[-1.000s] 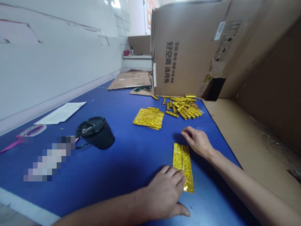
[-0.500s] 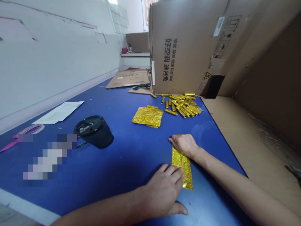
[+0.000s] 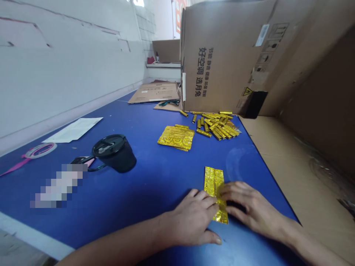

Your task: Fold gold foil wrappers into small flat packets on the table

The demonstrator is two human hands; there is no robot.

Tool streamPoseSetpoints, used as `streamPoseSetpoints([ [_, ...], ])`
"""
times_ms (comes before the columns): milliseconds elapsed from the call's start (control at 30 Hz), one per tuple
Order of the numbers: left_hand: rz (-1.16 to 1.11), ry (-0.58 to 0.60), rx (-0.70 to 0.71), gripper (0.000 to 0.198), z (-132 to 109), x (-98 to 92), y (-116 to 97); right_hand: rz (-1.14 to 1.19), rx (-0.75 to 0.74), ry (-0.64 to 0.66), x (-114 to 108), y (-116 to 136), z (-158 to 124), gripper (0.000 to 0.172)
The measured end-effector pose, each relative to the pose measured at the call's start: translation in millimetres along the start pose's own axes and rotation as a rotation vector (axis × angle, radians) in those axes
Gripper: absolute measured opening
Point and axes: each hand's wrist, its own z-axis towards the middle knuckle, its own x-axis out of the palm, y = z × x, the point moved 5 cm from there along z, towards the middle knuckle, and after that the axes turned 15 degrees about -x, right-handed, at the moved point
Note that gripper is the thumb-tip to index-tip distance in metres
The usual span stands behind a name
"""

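Note:
A folded strip of shiny gold foil paper [image 3: 214,181] lies on the blue table before me, with a crease running along its length. My left hand [image 3: 195,218] rests over its left side, fingers stretched across it and thumb apart. At the strip's right edge is my right hand [image 3: 249,205], its fingertips touching the foil and its thumb held apart from the fingers. Farther off lies a stack of flat gold foil sheets [image 3: 176,138]. Behind it to the right sits a heap of small rolled gold foil tubes [image 3: 220,125].
A black lidded mug [image 3: 116,153] stands on the table's left side, near a roll of tape [image 3: 41,150] and white papers [image 3: 73,130]. A large cardboard box [image 3: 222,59] borders the far right. Flattened cardboard [image 3: 154,92] lies at the back; a white wall runs along the left.
My right hand has come off the far end of the foil strip and moved back toward me, to its right edge. My left hand stays on the strip. The view has shifted slightly.

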Motion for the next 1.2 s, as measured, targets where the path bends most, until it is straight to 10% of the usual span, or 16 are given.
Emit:
streamPoseSetpoints([
  [133, -0.029, 0.006, -0.02, 0.053, 2, -1.6, 1, 0.019, -0.04, 0.079, 12, 18, -8, 0.046],
  [300, -0.085, -0.005, -0.047, 0.067, 3, -3.9, 2, -0.026, -0.052, 0.058, 19, 23, -11, 0.033],
  [633, -0.095, -0.001, -0.107, 0.046, 7, -2.5, 7, 0.227, 0.181, -0.295, 16, 6, -14, 0.021],
  [900, -0.251, -0.059, -0.207, 0.037, 12, 3.7, 20, 0.249, 0.115, -0.17, 18, 5, -11, 0.026],
  [1200, -0.35, -0.086, -0.3, 0.039, 16, 4.4, 27, 0.441, 0.475, -0.316, 28, -12, -10, 0.026],
])
